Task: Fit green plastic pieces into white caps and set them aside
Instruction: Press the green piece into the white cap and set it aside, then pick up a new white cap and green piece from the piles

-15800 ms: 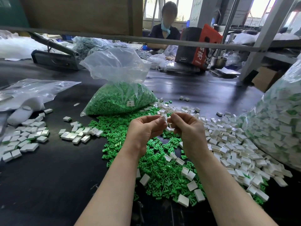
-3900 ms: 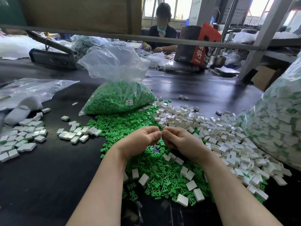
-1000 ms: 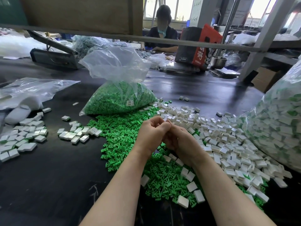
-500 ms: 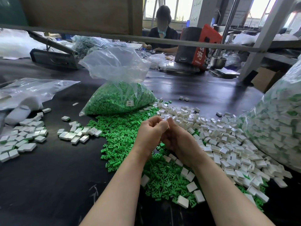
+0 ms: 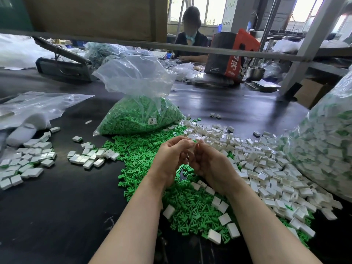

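My left hand (image 5: 172,159) and my right hand (image 5: 207,162) meet fingertip to fingertip above the table's middle. Between the tips a small green plastic piece (image 5: 194,141) shows, pinched by both hands; whether a white cap sits with it is hidden by my fingers. Under the hands spreads a pile of loose green pieces (image 5: 144,155). To the right lies a heap of empty white caps (image 5: 253,161). Fitted caps lie in two groups at the left (image 5: 93,156) and far left (image 5: 26,162).
A clear bag of green pieces (image 5: 141,115) stands behind the pile. A large bag of fitted caps (image 5: 323,141) fills the right edge. Flat plastic bags (image 5: 36,107) lie at far left. Another person (image 5: 190,33) works across the black table (image 5: 57,206).
Both hands have stayed together over the pile, shifting only slightly. The green piece now shows at the fingertips.
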{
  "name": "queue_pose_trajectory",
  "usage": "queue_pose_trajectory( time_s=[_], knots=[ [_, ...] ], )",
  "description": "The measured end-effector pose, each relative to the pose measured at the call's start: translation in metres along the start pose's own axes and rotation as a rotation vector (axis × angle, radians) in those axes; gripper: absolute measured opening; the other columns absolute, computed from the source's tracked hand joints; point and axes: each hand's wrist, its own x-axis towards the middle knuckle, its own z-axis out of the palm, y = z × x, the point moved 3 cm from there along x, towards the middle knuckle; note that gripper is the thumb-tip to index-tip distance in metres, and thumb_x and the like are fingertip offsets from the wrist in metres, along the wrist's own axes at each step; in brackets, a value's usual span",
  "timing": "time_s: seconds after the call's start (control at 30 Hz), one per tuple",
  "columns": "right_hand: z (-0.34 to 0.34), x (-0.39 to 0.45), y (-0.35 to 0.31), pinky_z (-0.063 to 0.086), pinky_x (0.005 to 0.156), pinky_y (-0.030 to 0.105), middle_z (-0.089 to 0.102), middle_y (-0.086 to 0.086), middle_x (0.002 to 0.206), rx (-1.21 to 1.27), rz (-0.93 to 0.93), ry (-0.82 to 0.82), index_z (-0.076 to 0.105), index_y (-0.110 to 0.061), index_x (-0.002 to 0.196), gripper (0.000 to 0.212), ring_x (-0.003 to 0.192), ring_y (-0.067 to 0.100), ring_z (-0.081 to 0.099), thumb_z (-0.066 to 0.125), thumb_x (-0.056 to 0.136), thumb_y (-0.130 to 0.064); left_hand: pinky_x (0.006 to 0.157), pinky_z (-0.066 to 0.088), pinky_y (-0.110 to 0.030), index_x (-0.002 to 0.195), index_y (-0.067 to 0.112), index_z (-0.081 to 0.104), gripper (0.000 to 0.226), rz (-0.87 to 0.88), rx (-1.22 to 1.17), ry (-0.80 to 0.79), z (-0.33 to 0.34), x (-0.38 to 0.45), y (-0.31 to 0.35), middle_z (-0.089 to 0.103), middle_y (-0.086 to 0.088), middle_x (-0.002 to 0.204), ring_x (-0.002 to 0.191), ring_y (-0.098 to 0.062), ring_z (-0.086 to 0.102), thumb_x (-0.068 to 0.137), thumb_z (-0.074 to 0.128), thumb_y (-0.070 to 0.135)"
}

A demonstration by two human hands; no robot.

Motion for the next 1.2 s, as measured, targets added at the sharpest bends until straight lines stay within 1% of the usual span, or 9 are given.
queue_pose_trajectory(
  time_s=[0.3,0.47,0.57,0.7,0.8,0.9,1.0,1.13,1.2],
  knots=[
    [-0.008,0.001,-0.007,0.029,0.052,0.025,0.048,0.003,0.063,-0.072,-0.058,0.073,0.058,-0.015,0.070,0.040,0.053,0.013,0.040,0.043,0.095,-0.042,0.055,0.052,-0.017,0.085,0.012,0.072,0.005,0.047,0.165,0.111,-0.021,-0.002,0.017,0.076,-0.004,0.081,0.070,-0.011,0.072,0.087,0.068,0.013],
    [-0.016,0.000,-0.012,0.035,0.049,0.016,0.053,-0.006,0.055,-0.259,-0.202,0.233,0.056,-0.014,0.066,0.042,0.049,0.007,0.044,0.043,0.103,-0.030,0.068,0.051,-0.025,0.082,0.023,0.070,0.006,0.231,0.693,0.544,-0.068,-0.012,0.042,0.072,0.005,0.077,0.074,-0.012,0.067,0.085,0.074,0.024],
    [-0.020,-0.001,-0.016,0.034,0.046,0.015,0.049,-0.007,0.052,-0.370,-0.280,0.381,0.056,-0.013,0.066,0.042,0.047,0.007,0.041,0.044,0.103,-0.027,0.064,0.047,-0.029,0.085,0.024,0.068,0.011,0.238,0.927,0.885,-0.096,-0.023,0.053,0.070,0.003,0.083,0.077,-0.021,0.064,0.083,0.074,0.033],
    [-0.030,-0.003,-0.019,0.035,0.053,0.031,0.051,0.003,0.059,-0.552,-0.312,0.596,0.058,-0.013,0.070,0.037,0.054,0.018,0.043,0.045,0.103,-0.024,0.095,0.037,-0.044,0.090,0.022,0.065,0.010,0.052,1.094,1.140,-0.120,-0.030,0.054,0.070,-0.007,0.094,0.104,-0.037,0.058,0.085,0.066,0.031],
    [-0.038,-0.004,-0.023,0.037,0.053,0.028,0.059,0.002,0.064,-0.727,-0.307,0.708,0.060,-0.016,0.075,0.030,0.057,0.018,0.050,0.049,0.101,-0.022,0.100,0.026,-0.048,0.098,0.020,0.066,0.014,-0.086,1.214,1.157,-0.123,-0.031,0.048,0.066,-0.012,0.110,0.117,-0.038,0.048,0.084,0.063,0.023],
    [-0.044,-0.005,-0.024,0.034,0.050,0.021,0.061,-0.004,0.069,-0.978,-0.279,0.713,0.059,-0.018,0.080,0.019,0.060,0.009,0.054,0.056,0.098,-0.024,0.103,0.025,-0.050,0.106,0.015,0.067,0.023,-0.157,1.295,1.145,-0.123,-0.030,0.045,0.061,-0.016,0.121,0.121,-0.039,0.045,0.084,0.061,0.020],
    [-0.047,-0.004,-0.021,0.042,0.058,0.021,0.064,-0.002,0.078,-1.217,-0.205,0.670,0.061,-0.018,0.089,0.006,0.071,0.015,0.060,0.063,0.093,-0.023,0.103,0.025,-0.049,0.112,0.013,0.064,0.029,-0.185,1.353,1.128,-0.123,-0.029,0.046,0.058,-0.019,0.125,0.122,-0.039,0.043,0.085,0.062,0.021],
    [-0.042,-0.003,-0.017,0.050,0.084,0.036,0.068,-0.004,0.083,-1.309,-0.184,0.551,0.067,-0.022,0.091,0.003,0.086,0.019,0.062,0.066,0.090,-0.024,0.103,0.026,-0.050,0.112,0.011,0.063,0.030,-0.092,1.342,1.096,-0.113,-0.028,0.047,0.056,-0.021,0.126,0.122,-0.041,0.042,0.083,0.062,0.015],
    [-0.037,-0.002,-0.015,0.041,0.083,0.029,0.067,-0.006,0.083,-1.387,-0.206,0.518,0.071,-0.023,0.093,0.009,0.086,0.016,0.057,0.067,0.090,-0.030,0.098,0.035,-0.049,0.111,0.013,0.064,0.026,0.026,1.260,1.027,-0.105,-0.024,0.048,0.060,-0.019,0.120,0.116,-0.041,0.047,0.085,0.061,0.014]
  ],
)
